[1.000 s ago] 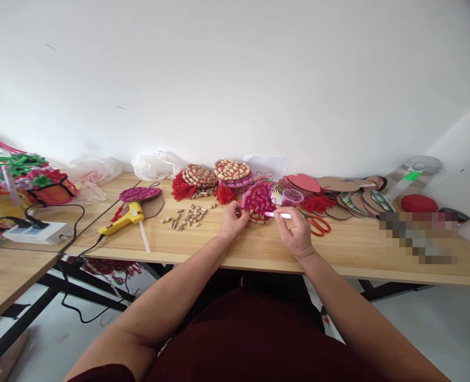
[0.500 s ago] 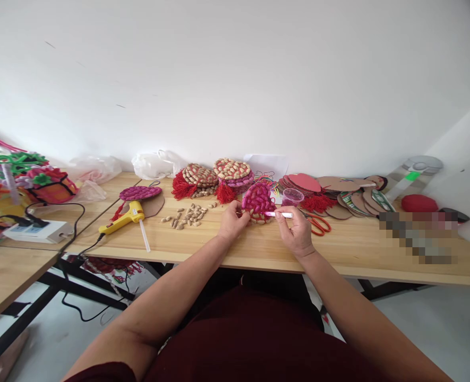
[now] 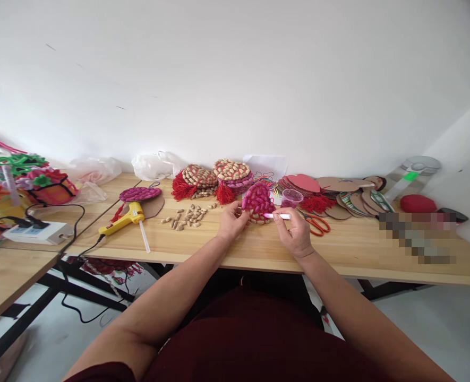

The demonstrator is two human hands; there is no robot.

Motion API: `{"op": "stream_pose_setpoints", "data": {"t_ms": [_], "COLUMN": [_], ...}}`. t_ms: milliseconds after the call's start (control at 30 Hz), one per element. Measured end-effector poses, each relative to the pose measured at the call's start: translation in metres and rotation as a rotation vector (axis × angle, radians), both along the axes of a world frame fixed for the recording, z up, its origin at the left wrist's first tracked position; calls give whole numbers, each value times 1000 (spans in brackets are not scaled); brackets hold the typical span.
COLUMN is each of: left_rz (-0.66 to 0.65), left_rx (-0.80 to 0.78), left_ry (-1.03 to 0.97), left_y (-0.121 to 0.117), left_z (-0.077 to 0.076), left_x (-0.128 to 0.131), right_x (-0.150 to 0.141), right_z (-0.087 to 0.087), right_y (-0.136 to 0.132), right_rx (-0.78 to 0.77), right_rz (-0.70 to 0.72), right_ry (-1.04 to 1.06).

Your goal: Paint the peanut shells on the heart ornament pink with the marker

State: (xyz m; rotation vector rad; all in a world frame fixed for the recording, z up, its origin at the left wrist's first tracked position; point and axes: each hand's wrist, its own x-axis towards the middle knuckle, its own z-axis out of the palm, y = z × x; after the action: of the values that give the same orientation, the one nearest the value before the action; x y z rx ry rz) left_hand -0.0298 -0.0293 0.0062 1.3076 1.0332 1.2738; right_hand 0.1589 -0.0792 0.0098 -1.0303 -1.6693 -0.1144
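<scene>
A heart-shaped piece covered in peanut shells, mostly painted pink and red (image 3: 257,200), stands tilted on the wooden table (image 3: 235,246). My left hand (image 3: 231,222) grips its lower left edge with closed fingers. My right hand (image 3: 296,232) pinches a thin white brush or pen (image 3: 279,216) that lies level, its tip touching the lower right part of the piece. A small clear cup with pink paint (image 3: 291,198) sits just behind my right hand.
Loose peanut shells (image 3: 187,216) lie to the left, beyond them a yellow glue gun (image 3: 124,218) with its cord. Finished shell pieces with red tassels (image 3: 213,179) and cardboard cut-outs (image 3: 338,191) line the wall. Red scissors (image 3: 316,223) rest right of my hand. A power strip (image 3: 35,232) sits far left.
The brush in my right hand has shifted slightly left along the piece's lower edge. My left hand keeps its hold.
</scene>
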Motion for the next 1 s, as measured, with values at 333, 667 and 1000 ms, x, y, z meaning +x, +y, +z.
{"op": "stream_pose_setpoints", "data": {"t_ms": [333, 667, 1000], "left_rz": [-2, -14, 10], "left_rx": [-41, -62, -70], "left_ry": [-36, -81, -61], "left_y": [4, 3, 7], "left_z": [-5, -2, -6], "left_x": [1, 1, 2], "right_x": [1, 1, 3], "right_z": [1, 0, 2], "right_y": [1, 1, 1], "right_rx": [-34, -42, -26], "right_rz": [-14, -31, -72], "right_ry": [39, 49, 56]}}
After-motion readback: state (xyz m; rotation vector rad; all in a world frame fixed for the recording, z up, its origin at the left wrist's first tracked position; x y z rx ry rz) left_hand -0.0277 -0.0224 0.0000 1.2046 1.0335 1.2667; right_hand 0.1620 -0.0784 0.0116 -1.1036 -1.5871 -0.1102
